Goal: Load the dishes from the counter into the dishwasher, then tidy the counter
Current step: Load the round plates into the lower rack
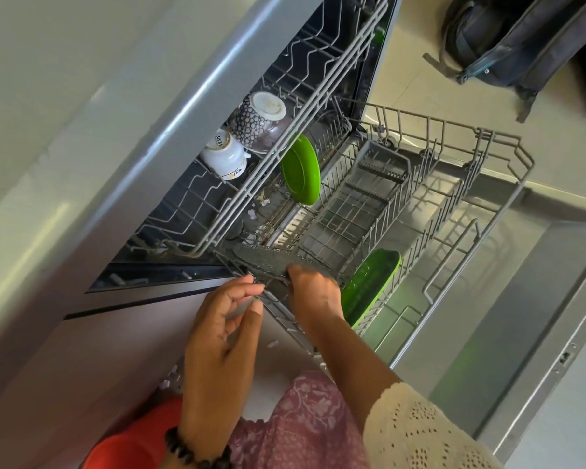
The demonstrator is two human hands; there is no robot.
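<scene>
The dishwasher stands open with its lower rack (454, 184) pulled out over the door (508, 319). My right hand (313, 292) grips the rim of a dark speckled plate (271, 262) at the rack's near corner. My left hand (230, 319) hovers beside it with fingers apart, touching the rack's wire edge. A green plate (300, 169) stands on edge at the rack's back. A second green plate (369, 286) leans just right of my right hand. In the upper rack (318, 79) sit a dotted cup (261, 118) and a white cup (224, 154), both upside down.
A grey cutlery basket (383, 164) sits in the middle of the lower rack. A dark backpack (521, 38) lies on the floor at the top right. Small white scraps (252, 214) lie in the dishwasher's bottom. An orange object (132, 445) is near my left wrist.
</scene>
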